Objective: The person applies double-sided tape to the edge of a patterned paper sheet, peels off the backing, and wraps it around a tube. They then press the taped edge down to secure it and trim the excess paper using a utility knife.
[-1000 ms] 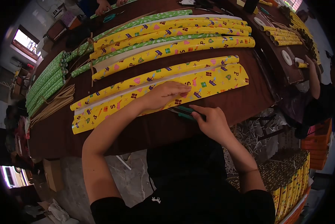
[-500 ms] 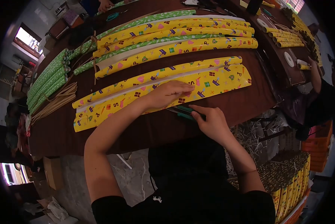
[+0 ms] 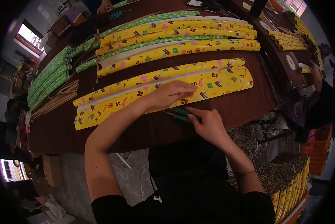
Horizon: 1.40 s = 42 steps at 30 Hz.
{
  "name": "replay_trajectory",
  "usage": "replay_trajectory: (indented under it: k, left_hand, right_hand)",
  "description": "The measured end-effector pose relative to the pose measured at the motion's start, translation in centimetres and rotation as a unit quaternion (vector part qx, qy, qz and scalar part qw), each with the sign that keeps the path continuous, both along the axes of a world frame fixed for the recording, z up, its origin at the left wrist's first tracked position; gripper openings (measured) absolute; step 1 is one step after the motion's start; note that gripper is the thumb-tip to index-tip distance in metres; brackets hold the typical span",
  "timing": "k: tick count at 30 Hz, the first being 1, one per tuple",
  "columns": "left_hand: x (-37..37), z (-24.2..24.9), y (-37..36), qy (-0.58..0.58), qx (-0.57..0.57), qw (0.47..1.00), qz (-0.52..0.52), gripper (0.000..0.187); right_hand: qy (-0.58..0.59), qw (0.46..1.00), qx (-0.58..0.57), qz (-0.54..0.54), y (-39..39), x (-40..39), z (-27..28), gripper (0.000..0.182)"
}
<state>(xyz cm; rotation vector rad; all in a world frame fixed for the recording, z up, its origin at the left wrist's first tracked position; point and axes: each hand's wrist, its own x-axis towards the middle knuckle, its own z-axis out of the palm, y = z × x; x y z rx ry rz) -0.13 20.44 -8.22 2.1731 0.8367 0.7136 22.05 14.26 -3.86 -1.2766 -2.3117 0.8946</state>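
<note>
A sheet of yellow printed wrapping paper (image 3: 126,100) lies partly unrolled across the brown-covered table, its far edge still curled into a roll. My left hand (image 3: 173,94) rests on the sheet near its front edge, fingers stretched out and together. Just to the right, my right hand (image 3: 208,125) is closed around the green handles of a pair of scissors (image 3: 181,115). The scissors point left, with their blades at the paper's front edge under my left wrist. Whether the blades are apart cannot be made out.
Beyond the sheet lie several yellow rolls (image 3: 182,48) and green rolls (image 3: 148,44). At left are stacked green rolls (image 3: 49,76) and brown strips (image 3: 59,98). A co-worker's hand (image 3: 317,72) is at far right. Packed yellow rolls (image 3: 291,194) stand low right.
The right hand and scissors have shifted slightly left and toward my body. My left hand stays on the sheet. The whole view has moved a little.
</note>
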Motion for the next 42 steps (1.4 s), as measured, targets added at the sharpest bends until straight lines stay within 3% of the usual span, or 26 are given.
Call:
replay_trajectory:
  k: [18,21,23,26,30,32,33,35,39,42]
  left_hand:
    - [-0.1,0.3,0.0,-0.001,-0.028,1.0,-0.002,0.036]
    - [-0.2,1.3,0.3,-0.016,-0.098,0.994,-0.035,0.038]
    - [-0.4,2.1,0.9,-0.051,-0.249,0.963,-0.086,0.05]
    - [-0.5,3.4,1.5,-0.017,-0.338,0.94,-0.048,0.049]
    - [0.1,4.7,1.9,0.008,-0.332,0.942,-0.048,0.042]
    - [0.3,5.6,1.7,0.072,-0.172,0.982,-0.044,0.032]
    - [0.2,6.1,1.4,0.072,-0.172,0.981,-0.043,0.032]
    - [0.0,6.9,0.5,-0.017,-0.16,0.986,-0.034,0.031]
    - [-2.0,7.0,-2.3,-0.01,-0.126,0.992,-0.005,0.031]
    - [-3.6,6.5,-5.7,0.092,-0.072,0.993,0.025,0.034]
  right_hand:
    - [-0.025,0.998,0.048,0.015,-0.7,-1.3,-0.7,0.027]
    - [-0.036,0.999,0.025,0.014,-0.6,-1.4,-0.4,0.026]
    - [-0.029,0.999,0.037,0.013,-0.8,-1.4,-0.5,0.026]
    - [-0.013,0.998,0.063,0.006,-0.9,-1.5,-1.3,0.026]
    - [-0.021,0.997,0.071,0.004,-0.9,-1.5,-1.1,0.026]
    - [-0.021,0.996,0.081,0.003,-0.9,-1.4,-1.4,0.026]
    - [-0.021,0.996,0.092,0.002,-0.9,-1.4,-1.5,0.026]
    - [-0.014,0.996,0.091,0.0,-1.0,-1.5,-1.6,0.026]
    - [-0.007,0.995,0.096,0.0,-1.0,-1.4,-1.8,0.026]
    - [-0.014,0.997,0.082,0.0,-1.0,-1.5,-1.5,0.026]
